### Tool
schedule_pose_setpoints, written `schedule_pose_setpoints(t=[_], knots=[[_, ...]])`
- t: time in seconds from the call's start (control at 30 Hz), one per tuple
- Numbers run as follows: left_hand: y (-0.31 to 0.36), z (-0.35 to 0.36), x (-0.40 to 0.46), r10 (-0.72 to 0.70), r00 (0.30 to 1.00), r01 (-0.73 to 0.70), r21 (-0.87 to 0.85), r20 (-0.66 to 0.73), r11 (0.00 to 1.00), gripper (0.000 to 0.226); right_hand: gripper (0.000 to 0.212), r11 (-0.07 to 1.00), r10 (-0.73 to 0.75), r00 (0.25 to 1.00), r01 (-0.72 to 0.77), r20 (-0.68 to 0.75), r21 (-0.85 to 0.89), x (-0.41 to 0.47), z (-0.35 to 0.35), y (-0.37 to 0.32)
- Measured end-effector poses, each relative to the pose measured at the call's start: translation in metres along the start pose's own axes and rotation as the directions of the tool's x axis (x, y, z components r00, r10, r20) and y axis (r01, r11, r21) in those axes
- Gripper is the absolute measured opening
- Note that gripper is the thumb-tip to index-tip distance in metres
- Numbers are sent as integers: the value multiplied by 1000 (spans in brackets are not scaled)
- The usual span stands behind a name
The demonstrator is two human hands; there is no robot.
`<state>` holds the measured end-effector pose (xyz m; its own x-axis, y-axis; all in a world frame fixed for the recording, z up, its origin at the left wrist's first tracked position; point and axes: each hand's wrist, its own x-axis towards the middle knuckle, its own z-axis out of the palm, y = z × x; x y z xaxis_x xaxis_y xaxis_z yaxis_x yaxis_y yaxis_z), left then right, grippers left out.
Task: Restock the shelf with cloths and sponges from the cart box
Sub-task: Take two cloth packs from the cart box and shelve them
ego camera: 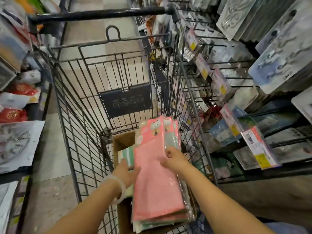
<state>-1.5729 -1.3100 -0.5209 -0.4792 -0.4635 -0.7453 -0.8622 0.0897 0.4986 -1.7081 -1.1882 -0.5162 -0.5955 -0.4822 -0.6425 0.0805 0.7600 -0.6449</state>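
Looking down from head height into a dark wire shopping cart (81,92) that stands in a narrow shop aisle, two bare forearms reach forward over it. At the near end of the cart sits an open brown cardboard box (124,141), and above it a thick stack of flat cloth packs in clear plastic sleeves (157,174) — the top one pink, with paler green and cream packs showing at the edges beneath. Each pack has a pink header card printed with a white cartoon cat; any wording on it is too blurred to read.

The left hand (125,171), with a pale translucent bangle (118,188) on its wrist, has its fingers stretched out fairly straight against the left edge of the stack, supporting it rather than closing round it. The right hand (173,157) pinches the right edge of the stack near the top, fingers curled over the packs and the thumb on the pink face.

A dark plastic panel (125,100) on the cart's fold-out seat flap carries four small round warning symbols — no legible text.

To the right, a wire shelf rack (228,85) runs beside the cart, hung with grey and white packaged goods. Its front edge bears pink and yellow price tags (258,147), one with a barcode; the print is too small to read. To the left, another shelf (16,102) holds red packets with gold markings and white bagged items.
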Motion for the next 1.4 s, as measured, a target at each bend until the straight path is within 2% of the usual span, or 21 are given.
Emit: schedule_pose_setpoints(t=[0.07,0.13,0.2,0.27,0.33,0.37,0.47,0.57,0.63,0.7,0.8,0.9,1.03,1.1,1.23,1.4], knots=[[4,-14,-1,-9,1000,7,-96,-20,995,85,24,990,-37,994,22,99,142,-4,0,-12],[11,-29,-9,-59,998,57,-282,5,958,88,20,944,-73,982,11,177,331,-8,-1,-23],[14,-43,-11,-104,981,174,-516,161,839,73,22,880,-113,970,-2,215,475,-10,-2,-31],[12,-54,-14,-81,973,199,-607,216,770,53,24,879,-104,967,-19,231,477,-10,-2,-32],[6,-59,-9,-115,985,167,-598,125,784,45,25,935,-86,974,6,209,354,-5,0,-27],[5,-61,-8,-134,989,142,-557,56,818,45,25,973,-77,984,38,164,226,0,1,-21],[-2,-63,-5,-142,988,98,-461,-63,882,42,41,984,-33,990,8,-138,-181,28,2,4],[-13,-60,-5,-135,987,80,-442,-92,893,36,65,933,-13,952,-98,-305,-346,52,1,19],[-20,-59,-7,-132,988,82,-446,-82,891,37,83,896,10,938,-162,-347,-413,63,6,23],[-23,-60,-6,-131,990,91,-471,-53,878,47,89,878,65,931,-224,-359,-422,67,9,23],[-26,-64,-4,-122,992,87,-499,-38,862,53,77,890,133,929,-265,-345,-372,66,7,19],[-25,-66,-5,-88,996,77,-528,4,846,56,60,918,136,934,-244,-330,-312,57,6,11],[-20,-68,-17,-32,999,48,-524,41,850,62,56,993,110,965,-95,-236,72,32,-1,7],[-18,-71,-25,-5,998,33,-525,56,851,65,60,979,117,978,-84,-174,185,14,-9,3],[-15,-78,-42,96,992,-37,-554,77,831,62,60,961,96,992,-72,-78,268,-29,-19,1],[-13,-82,-91,285,955,-166,-639,87,751,49,57,866,-56,997,72,-48,494,-106,-22,-8]])
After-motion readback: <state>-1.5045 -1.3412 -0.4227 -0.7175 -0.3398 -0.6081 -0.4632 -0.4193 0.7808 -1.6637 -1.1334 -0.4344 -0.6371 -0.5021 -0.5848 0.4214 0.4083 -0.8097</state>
